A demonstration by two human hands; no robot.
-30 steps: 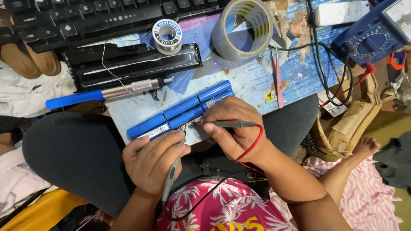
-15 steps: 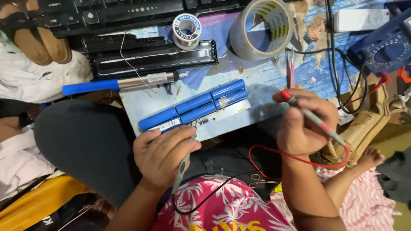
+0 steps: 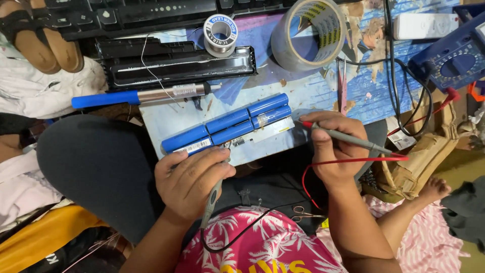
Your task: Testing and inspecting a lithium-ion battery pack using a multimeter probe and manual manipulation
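The blue battery pack (image 3: 230, 125) lies at the centre of the frame on a pale board (image 3: 166, 119); the left hand (image 3: 191, 179), fingers curled tight, holds a grey probe (image 3: 211, 202) at the pack's lower edge; the right hand (image 3: 336, 146), right of centre, pinches a red-tipped probe (image 3: 348, 139) just beside the pack's right end; a tape roll (image 3: 308, 33) sits at the upper middle.

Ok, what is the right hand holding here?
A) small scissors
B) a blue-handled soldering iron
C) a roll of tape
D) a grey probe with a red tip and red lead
D: the right hand grips a grey probe, its red tip beside the blue battery pack.
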